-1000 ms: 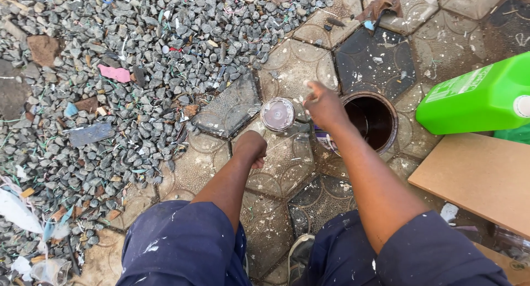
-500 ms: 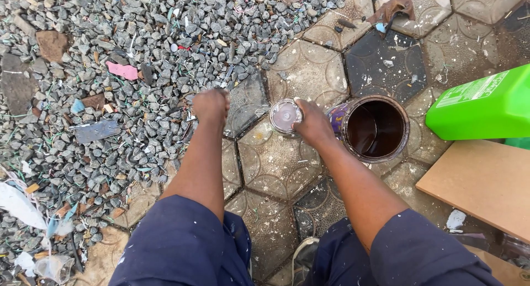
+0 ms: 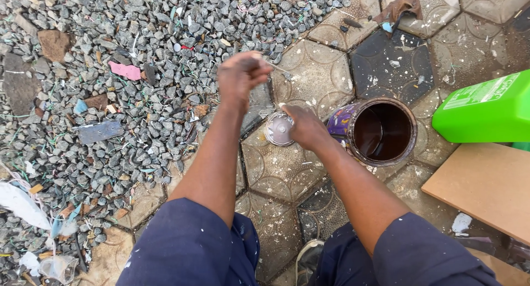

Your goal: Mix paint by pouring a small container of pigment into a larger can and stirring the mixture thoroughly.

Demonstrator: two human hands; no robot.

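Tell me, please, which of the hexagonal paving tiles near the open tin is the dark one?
The black tile just beyond the tin. The tiles around it are pale tan; this one is black with white specks.

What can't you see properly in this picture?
- Left hand: blurred in the head view; what it holds is too thin and smeared to tell.
- Round metal lid: partly covered by the right hand.
- Green jug: cut off by the right edge.
- Open tin: dark liquid hides its bottom.

A purple-labelled open tin stands beside a green plastic jug at right.
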